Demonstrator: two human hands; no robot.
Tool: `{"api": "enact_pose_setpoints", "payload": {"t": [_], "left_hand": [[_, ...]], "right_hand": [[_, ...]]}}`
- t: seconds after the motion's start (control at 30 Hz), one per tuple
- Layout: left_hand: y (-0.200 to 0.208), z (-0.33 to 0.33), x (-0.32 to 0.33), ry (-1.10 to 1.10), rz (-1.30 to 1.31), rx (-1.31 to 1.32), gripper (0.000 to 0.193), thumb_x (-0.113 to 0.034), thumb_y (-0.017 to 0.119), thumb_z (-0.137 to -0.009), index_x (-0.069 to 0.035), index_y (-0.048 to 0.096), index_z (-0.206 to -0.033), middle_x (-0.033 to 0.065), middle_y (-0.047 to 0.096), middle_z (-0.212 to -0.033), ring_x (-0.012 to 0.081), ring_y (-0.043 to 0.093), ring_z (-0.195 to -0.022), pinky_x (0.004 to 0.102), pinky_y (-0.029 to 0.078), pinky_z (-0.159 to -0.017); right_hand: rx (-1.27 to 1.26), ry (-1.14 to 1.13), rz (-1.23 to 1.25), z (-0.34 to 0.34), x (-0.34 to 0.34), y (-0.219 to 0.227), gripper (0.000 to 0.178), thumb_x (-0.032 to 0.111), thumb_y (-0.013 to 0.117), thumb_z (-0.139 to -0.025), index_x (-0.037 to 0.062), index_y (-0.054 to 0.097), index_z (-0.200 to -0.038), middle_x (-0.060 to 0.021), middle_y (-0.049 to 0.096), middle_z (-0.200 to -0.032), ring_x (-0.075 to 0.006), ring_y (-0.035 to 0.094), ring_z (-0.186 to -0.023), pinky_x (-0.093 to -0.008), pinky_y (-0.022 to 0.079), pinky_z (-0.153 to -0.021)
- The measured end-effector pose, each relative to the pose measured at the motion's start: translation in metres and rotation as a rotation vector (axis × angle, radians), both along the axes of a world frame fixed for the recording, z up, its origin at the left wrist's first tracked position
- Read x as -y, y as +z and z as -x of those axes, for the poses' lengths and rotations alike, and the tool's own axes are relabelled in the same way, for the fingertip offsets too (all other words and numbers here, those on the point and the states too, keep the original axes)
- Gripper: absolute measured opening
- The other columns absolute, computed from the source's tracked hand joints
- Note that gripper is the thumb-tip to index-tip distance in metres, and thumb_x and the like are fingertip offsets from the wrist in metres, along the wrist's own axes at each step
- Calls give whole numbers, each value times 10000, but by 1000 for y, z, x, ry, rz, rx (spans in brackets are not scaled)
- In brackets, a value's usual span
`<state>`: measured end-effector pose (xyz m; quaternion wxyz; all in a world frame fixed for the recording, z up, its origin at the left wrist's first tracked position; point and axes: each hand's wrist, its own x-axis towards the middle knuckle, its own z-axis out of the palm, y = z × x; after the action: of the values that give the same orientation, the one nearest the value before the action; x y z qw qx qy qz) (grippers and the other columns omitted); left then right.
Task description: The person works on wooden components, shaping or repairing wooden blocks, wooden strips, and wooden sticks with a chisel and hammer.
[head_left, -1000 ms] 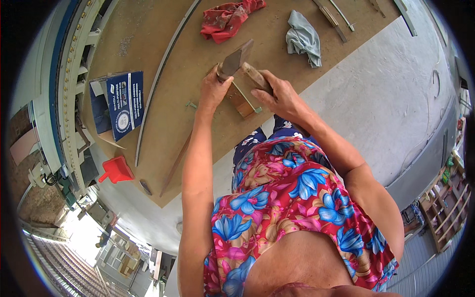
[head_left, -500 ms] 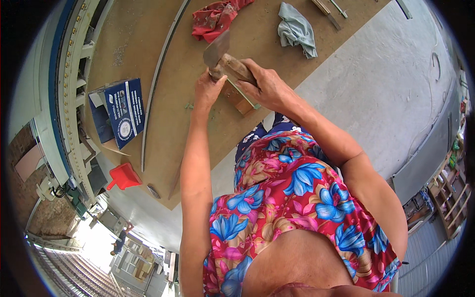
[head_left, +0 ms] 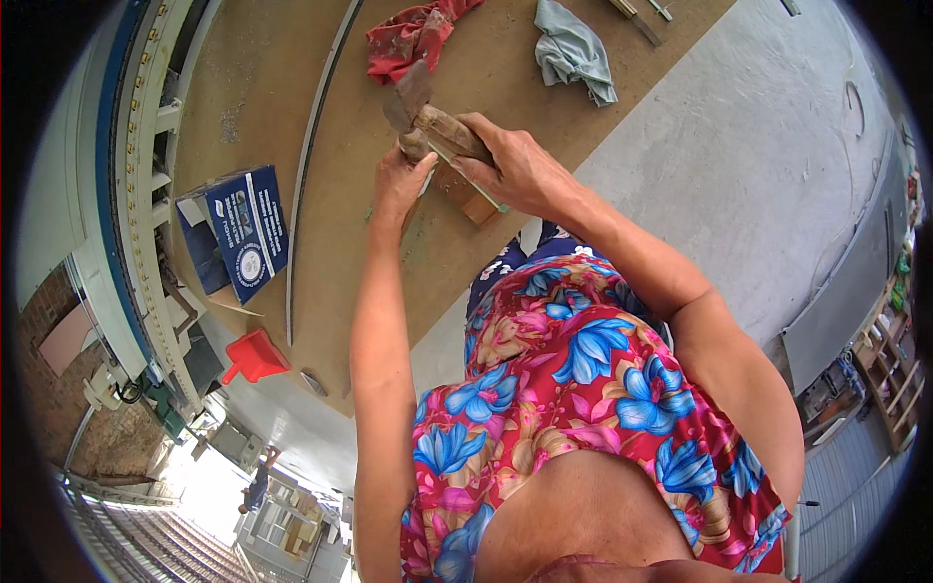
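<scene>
A broad grey metal blade (head_left: 407, 98) points away from me, just above both hands. It looks like a scraper's blade. Below it my left hand (head_left: 400, 187) is closed round a short, rounded wooden grip (head_left: 415, 146). From the right, my right hand (head_left: 520, 167) wraps round a thicker, worn wooden handle (head_left: 453, 133), whose far end meets the blade and grip. I cannot tell whether the two wooden parts belong to one tool. Under my right hand lies a reddish-brown wooden block (head_left: 478, 208), with a thin pale-green strip (head_left: 494, 202) along it.
On the brown board (head_left: 292, 58) lie a red rag (head_left: 413, 44), a grey-green rag (head_left: 573, 53) and a long thin metal strip (head_left: 309, 155). A blue open carton (head_left: 238, 233) and a red dustpan (head_left: 257, 357) are at left. Another person (head_left: 259, 483) appears far off, lower left.
The whole view has shifted slightly, with the board's things on the left sitting a little lower. Both hands keep their grips and nearly the same pose, close together by the blade.
</scene>
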<state>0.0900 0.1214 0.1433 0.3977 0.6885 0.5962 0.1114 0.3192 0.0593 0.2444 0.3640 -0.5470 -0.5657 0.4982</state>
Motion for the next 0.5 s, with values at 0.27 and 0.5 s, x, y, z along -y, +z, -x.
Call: {"api": "enact_pose_setpoints", "payload": {"t": [0.27, 0.5], "left_hand": [[4, -4, 1, -52, 28, -38, 419, -247, 737, -760, -36, 623, -1104, 210, 685, -960, 377, 668, -909, 428, 524, -759], [-1, 7, 0, -67, 0, 77, 379, -195, 732, -767, -38, 618, -1092, 195, 688, -914, 351, 677, -863, 406, 521, -732]], "right_hand": [[0, 49, 94, -2, 1, 4, 390, 222, 614, -916, 1, 509, -1220, -255, 653, -904, -419, 639, -822, -449, 481, -715], [53, 57, 120, -2, 0, -3, 400, 215, 610, -914, 1, 508, -1235, -263, 653, -931, -405, 646, -849, -440, 492, -737]]}}
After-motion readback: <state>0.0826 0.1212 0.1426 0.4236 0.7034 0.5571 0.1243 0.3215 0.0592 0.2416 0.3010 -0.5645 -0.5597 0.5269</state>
